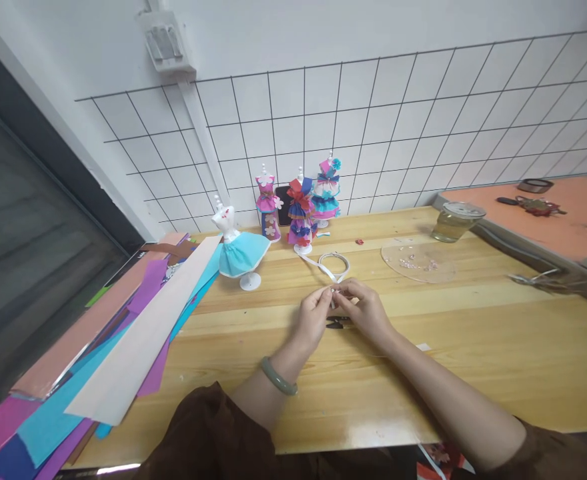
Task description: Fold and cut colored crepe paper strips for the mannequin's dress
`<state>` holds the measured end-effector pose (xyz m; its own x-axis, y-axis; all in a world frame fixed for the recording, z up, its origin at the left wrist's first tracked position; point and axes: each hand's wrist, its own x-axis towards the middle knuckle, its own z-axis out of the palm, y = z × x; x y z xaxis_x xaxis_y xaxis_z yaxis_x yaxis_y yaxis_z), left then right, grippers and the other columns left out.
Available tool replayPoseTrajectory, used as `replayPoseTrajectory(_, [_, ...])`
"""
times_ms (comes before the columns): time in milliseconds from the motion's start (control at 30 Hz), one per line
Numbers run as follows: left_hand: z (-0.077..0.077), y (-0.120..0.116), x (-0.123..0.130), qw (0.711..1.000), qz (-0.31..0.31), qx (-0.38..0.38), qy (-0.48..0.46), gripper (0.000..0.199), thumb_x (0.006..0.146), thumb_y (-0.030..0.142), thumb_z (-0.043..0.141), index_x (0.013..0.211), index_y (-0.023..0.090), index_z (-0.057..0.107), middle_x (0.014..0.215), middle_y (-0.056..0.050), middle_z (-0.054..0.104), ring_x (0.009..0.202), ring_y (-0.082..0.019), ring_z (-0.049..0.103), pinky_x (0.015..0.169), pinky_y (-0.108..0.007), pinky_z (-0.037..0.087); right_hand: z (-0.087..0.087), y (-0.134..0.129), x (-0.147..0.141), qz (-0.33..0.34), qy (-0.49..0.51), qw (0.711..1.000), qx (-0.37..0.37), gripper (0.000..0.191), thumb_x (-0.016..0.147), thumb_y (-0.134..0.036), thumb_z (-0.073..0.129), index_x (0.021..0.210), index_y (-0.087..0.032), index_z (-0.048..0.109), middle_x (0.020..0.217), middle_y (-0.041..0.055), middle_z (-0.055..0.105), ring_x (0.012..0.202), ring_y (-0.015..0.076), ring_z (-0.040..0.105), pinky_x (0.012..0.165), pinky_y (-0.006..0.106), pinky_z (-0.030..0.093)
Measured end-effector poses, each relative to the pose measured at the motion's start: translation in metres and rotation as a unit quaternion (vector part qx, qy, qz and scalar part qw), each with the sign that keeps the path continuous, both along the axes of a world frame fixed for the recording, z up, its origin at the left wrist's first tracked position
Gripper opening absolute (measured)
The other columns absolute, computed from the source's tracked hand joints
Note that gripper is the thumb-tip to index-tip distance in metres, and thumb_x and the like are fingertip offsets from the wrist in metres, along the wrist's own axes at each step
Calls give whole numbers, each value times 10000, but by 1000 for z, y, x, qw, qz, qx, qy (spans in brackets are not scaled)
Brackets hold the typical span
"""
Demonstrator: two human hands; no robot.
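the left hand (313, 317) and the right hand (366, 310) meet over the wooden table (253, 333). on each hand, thumb and fingers are pinched together on what looks like the white ribbon (326, 272). the fingers hide most of the pinched spot, so i cannot tell if there is a fold or a knot in it.

to do this well, i think the pinch should be soft but firm, with the ribbon kept flat so it does not twist. one hand can hold the bit steady while the other makes tiny moves. a bit of slack would help too, as a hard pull could crease it. the arms should be calm and let the fingertips do the work.

the ribbon lies right at the fingertips. a short white bit pokes out below them, and a longer strip runs away from the hands, past the ring-shaped roll (348, 267) just beyond them. the little black snips (337, 321) lie on the table under the hands, near the right wrist side, so care is wise there.
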<state>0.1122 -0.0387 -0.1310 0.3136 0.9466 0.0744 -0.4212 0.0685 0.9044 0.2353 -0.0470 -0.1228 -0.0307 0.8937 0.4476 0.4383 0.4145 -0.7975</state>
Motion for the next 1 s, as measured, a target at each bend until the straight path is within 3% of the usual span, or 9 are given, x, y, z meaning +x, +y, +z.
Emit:
replayPoseTrajectory(133, [-5, 6, -5, 998, 30, -11, 53, 358, 755, 470, 588, 783, 119, 654, 676, -21, 585, 668, -122, 531, 660, -247, 424, -2, 1, -2, -2, 57, 997, -49, 295, 788, -391, 581, 996, -195, 655, 824, 56, 620, 715, 179, 590, 675, 339, 496])
replayPoseTrajectory(233, [-7, 9, -7, 997, 39, -26, 62, 351, 721, 461, 626, 810, 124, 666, 710, -36, 628, 718, -154, 572, 685, -266, 445, -3, 3, -4, 23, 123, 986, -108, 464, 748, -428, 621, 1150, -197, 594, 744, 24, 620, 674, 168, 584, 656, 337, 508])
replayPoseTrajectory(433, [-4, 11, -8, 996, 61, -62, 12, 328, 628, 360, 734, 837, 123, 649, 794, -89, 688, 761, -181, 635, 756, -304, 477, 4, 6, 2, 74, 176, 964, -186, 411, 649, -478, 705, 937, -185, 699, 902, 67, 674, 821, 202, 625, 780, 366, 508])
replayPoseTrajectory(667, [4, 10, -9, 996, 27, -84, 31, 399, 650, 504, 679, 734, 116, 639, 663, -60, 661, 619, -167, 622, 657, -303, 500, 22, 16, 19, 85, 59, 975, -198, 325, 700, -495, 649, 735, -176, 704, 732, 66, 701, 698, 207, 625, 668, 343, 496])
replayPoseTrajectory(800, [5, 8, -9, 996, -1, -83, 43, 426, 643, 534, 672, 726, 117, 641, 638, -62, 659, 582, -169, 622, 627, -302, 503, 33, 23, 27, 152, 27, 956, -248, 394, 719, -538, 604, 680, -159, 702, 671, 45, 691, 648, 184, 618, 646, 317, 484])
replayPoseTrajectory(900, [4, 12, -11, 994, 14, -93, 47, 421, 642, 528, 676, 713, 115, 635, 628, -61, 657, 543, -152, 607, 591, -286, 497, 39, 24, 30, 178, 18, 950, -255, 382, 764, -507, 575, 756, -154, 720, 748, 57, 712, 708, 190, 635, 708, 331, 491])
replayPoseTrajectory(1000, [2, 19, -16, 991, 65, -114, 39, 435, 626, 524, 691, 723, 104, 632, 646, -67, 659, 557, -144, 605, 594, -275, 495, 40, 23, 32, 128, 24, 965, -230, 353, 778, -459, 589, 959, -180, 707, 948, 81, 713, 869, 223, 645, 807, 364, 489])
